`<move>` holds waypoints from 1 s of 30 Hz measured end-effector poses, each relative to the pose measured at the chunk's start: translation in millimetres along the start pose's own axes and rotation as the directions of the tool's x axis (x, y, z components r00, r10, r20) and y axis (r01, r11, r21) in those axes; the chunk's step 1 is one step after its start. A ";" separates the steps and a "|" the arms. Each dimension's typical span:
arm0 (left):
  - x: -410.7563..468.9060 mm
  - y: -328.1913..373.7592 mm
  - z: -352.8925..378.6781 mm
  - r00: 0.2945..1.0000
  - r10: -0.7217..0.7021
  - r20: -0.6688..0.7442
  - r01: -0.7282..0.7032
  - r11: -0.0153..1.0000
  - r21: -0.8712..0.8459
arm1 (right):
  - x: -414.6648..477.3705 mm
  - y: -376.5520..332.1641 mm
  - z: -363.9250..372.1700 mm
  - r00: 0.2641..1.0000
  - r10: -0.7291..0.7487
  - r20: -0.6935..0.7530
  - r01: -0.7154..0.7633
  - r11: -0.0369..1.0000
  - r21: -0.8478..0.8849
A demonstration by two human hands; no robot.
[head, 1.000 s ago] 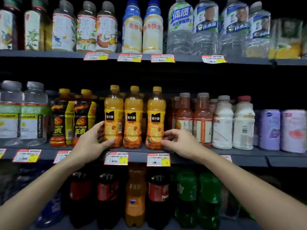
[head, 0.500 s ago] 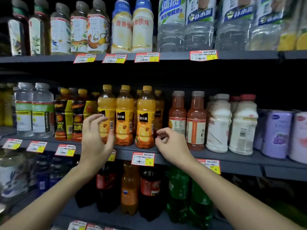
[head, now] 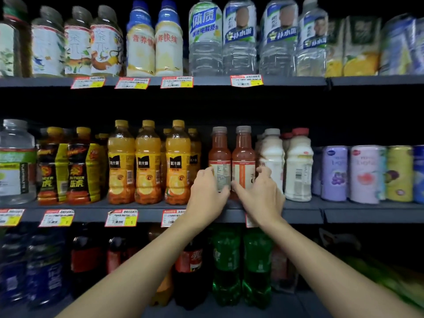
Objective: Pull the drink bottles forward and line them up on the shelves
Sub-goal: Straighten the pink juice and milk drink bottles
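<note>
While the 3 orange juice bottles (head: pixel 148 164) stand in a row at the front of the middle shelf (head: pixel 302 215), both hands work just to their 3 o'clock. The left hand (head: pixel 207 193) wraps the left reddish juice bottle (head: pixel 219 154) and the right hand (head: pixel 260 195) wraps the right reddish juice bottle (head: pixel 243 154), thumbs nearly touching. Both bottles stand upright, seemingly at the shelf's front edge, with white milk bottles (head: pixel 298 166) at their 3 o'clock.

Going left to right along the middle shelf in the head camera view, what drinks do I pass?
Clear water bottle → black and yellow energy drinks → orange juice bottles → red juice bottles, with the left hand and right hand on them → white milk bottles → pastel cans.
</note>
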State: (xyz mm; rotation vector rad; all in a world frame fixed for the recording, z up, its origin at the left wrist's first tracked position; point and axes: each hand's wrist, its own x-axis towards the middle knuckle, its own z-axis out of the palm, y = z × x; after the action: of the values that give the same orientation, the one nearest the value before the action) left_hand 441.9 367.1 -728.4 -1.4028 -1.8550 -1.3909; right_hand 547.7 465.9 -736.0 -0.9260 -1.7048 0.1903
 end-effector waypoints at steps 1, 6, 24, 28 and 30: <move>3.5 2.6 4.8 0.998 -0.062 0.008 0.061 0.998 0.024 | 1.7 3.0 -0.5 0.999 0.025 0.022 -0.025 0.999 -0.028; 12.3 2.0 20.1 0.963 -0.269 0.036 0.266 0.961 0.071 | 4.6 7.2 1.7 0.998 0.003 0.064 0.005 0.993 -0.118; -1.6 15.1 -6.4 0.951 -0.305 0.046 0.297 0.946 0.126 | 2.8 12.7 -29.1 0.989 -0.063 0.136 0.077 0.992 -0.097; -0.7 13.5 -12.8 0.954 -0.265 0.142 0.243 0.958 0.154 | 5.1 20.4 -34.8 0.962 -0.067 0.265 0.080 0.996 -0.038; 0.2 12.0 -14.0 0.945 -0.267 0.189 0.245 0.960 0.133 | 3.1 25.0 -32.2 0.944 -0.072 0.321 0.059 0.997 0.049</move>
State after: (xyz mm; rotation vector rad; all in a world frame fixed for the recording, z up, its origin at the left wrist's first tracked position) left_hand 449.4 354.6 -717.2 -1.3300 -2.2805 -1.2783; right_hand 587.7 474.5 -736.2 -0.8412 -2.0238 0.3446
